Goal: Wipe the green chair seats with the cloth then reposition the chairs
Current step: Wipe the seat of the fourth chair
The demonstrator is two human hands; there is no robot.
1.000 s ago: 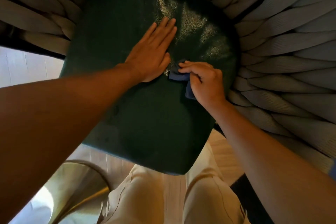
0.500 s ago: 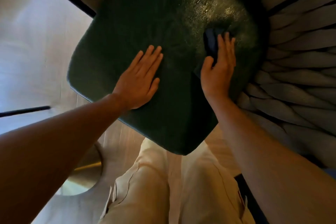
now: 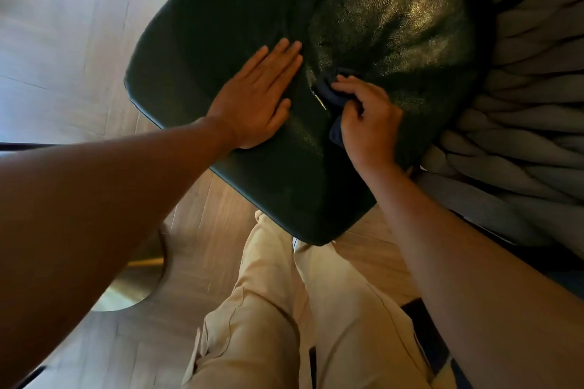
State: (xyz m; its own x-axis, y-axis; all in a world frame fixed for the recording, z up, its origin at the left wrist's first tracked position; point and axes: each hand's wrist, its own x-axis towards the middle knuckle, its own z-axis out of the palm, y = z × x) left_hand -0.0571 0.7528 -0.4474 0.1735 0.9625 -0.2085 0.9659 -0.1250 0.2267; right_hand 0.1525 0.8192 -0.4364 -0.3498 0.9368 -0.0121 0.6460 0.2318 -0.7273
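Note:
A dark green leather chair seat (image 3: pixel 240 3) fills the upper middle of the head view, glossy towards its back right. My left hand (image 3: pixel 257 98) lies flat on the seat's left half, fingers straight and pressed down. Just to its right, my right hand (image 3: pixel 368 118) grips a bunched dark blue cloth (image 3: pixel 330 95) against the seat, fingers curled round it. Most of the cloth is hidden under that hand.
The chair's back of thick grey woven bands (image 3: pixel 521 104) curves round the seat's right side. A round brass table base (image 3: pixel 139 278) stands on the wooden floor (image 3: pixel 63 57) at lower left. My legs in beige trousers (image 3: pixel 284 309) are just below the seat's front edge.
My right hand pulled the cloth back from the seat's far right towards the middle and curled its fingers round it. The view shifted right; my left hand stays flat on the seat.

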